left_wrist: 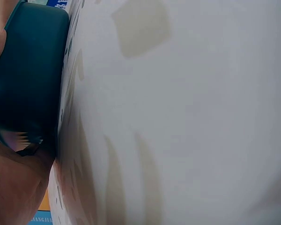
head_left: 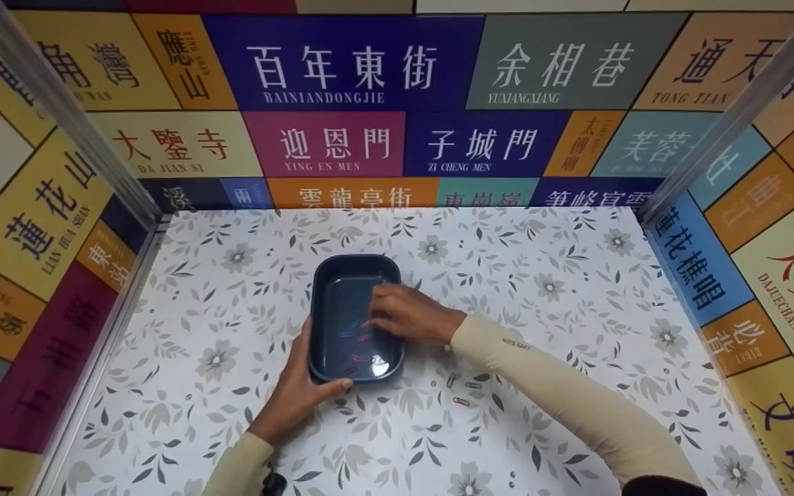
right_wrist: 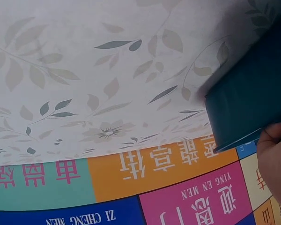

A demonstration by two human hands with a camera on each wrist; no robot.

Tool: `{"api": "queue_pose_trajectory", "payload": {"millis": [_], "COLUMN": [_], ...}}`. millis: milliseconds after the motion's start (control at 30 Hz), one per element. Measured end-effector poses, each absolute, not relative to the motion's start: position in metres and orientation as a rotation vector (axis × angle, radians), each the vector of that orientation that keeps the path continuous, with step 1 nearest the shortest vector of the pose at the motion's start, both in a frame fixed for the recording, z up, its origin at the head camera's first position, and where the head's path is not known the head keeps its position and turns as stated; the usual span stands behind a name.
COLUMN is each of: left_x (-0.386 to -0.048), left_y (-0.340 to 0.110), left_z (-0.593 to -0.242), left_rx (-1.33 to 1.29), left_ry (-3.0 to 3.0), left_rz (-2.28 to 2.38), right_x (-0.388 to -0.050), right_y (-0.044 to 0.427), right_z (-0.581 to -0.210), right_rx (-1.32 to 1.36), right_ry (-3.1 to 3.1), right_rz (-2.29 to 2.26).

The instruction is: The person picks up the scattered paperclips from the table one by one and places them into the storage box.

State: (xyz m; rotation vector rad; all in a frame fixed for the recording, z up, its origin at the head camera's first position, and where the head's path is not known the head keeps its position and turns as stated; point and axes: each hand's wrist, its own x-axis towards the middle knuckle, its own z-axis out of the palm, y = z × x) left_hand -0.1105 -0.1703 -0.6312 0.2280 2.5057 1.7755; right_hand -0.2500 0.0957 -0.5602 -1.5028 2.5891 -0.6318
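A dark blue rectangular container [head_left: 342, 296] stands on the table, with several red, pink and blue paper clips [head_left: 358, 358] in its near half. My left hand [head_left: 300, 389] grips its near left corner, thumb at the near rim, fingers along the left side. The left wrist view has that hand [left_wrist: 14, 183] against the container wall [left_wrist: 33, 61]. Over the container's right rim, my right hand [head_left: 414, 313] has curled fingers, pinching what looks like a red clip. In the right wrist view part of the hand [right_wrist: 276, 164] shows beside the container [right_wrist: 253, 89]; its fingertips are hidden.
Right of the container, a red clip [head_left: 461, 401] and a green clip [head_left: 473, 385] lie on the floral tabletop [head_left: 542, 248], with another small clip [head_left: 451, 379] nearby. Panels with coloured sign lettering [head_left: 342, 62] surround the table at the back and both sides.
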Motion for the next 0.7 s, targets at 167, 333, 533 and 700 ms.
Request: {"api": "queue_pose_trajectory", "payload": {"millis": [167, 333, 533, 700], "left_x": [-0.11, -0.11, -0.11, -0.111], "left_y": [-0.17, -0.171, -0.171, -0.169], "left_z": [-0.631, -0.631, -0.631, -0.631], "left_rx": [0.224, 0.225, 0.233, 0.24], "left_ry": [2.489, 2.479, 2.5, 2.506], "left_rz": [1.784, 1.783, 1.787, 1.792], "right_x": [-0.254, -0.258, -0.262, -0.263], "right_y": [0.092, 0.086, 0.078, 0.073], "right_z": [-0.562, -0.565, -0.568, -0.572], "right_rx": [-1.521, -1.537, -1.538, -1.55], "right_ry": [2.59, 2.594, 2.615, 2.65], "right_rz": [-0.642, -0.639, -0.596, -0.545]}}
